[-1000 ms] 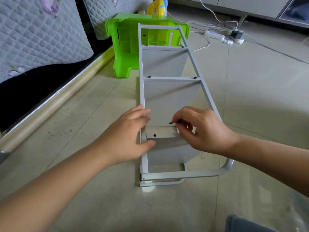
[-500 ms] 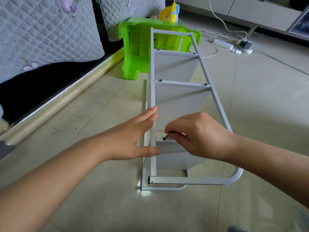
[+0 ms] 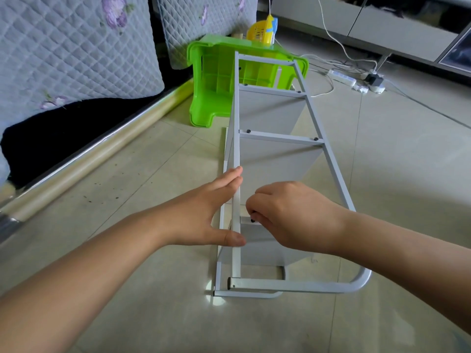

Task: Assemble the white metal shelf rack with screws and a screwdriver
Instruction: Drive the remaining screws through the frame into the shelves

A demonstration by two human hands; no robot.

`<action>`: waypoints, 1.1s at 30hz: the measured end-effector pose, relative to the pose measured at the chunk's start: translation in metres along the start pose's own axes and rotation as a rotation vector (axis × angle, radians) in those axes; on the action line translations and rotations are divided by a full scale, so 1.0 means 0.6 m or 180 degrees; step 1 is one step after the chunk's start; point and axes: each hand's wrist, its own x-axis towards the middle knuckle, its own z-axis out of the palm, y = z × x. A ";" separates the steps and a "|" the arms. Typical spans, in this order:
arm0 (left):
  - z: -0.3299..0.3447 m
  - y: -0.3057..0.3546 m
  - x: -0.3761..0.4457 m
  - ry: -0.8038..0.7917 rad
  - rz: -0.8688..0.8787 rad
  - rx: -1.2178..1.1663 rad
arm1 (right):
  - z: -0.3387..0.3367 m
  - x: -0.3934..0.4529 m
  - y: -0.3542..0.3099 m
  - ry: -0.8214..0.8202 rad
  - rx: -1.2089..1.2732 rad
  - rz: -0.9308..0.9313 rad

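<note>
The white metal shelf rack (image 3: 328, 171) lies on its side on the tiled floor, running away from me. My left hand (image 3: 211, 212) rests flat against the near left upright with straight fingers and the thumb below. My right hand (image 3: 288, 215) has curled fingers pinching a small black screw (image 3: 252, 220) at the left end of the nearest crossbar. Two farther crossbars show black screw heads (image 3: 248, 130) at their ends. No screwdriver is in view.
A green plastic stool (image 3: 216, 98) lies tipped over behind the rack's far end, with a yellow object (image 3: 262, 31) beyond it. A quilted sofa (image 3: 63, 52) with a chrome base runs along the left. A white power strip (image 3: 342, 77) and cables lie at the back right.
My right hand moved the black screw down and left onto the crossbar end by the left upright. My left hand stayed on the upright. The view shifted, so the rack appears further right.
</note>
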 end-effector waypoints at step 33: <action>-0.005 0.012 0.025 0.0469 0.0326 0.0591 | -0.070 -0.110 0.135 0.0179 0.0305 0.1958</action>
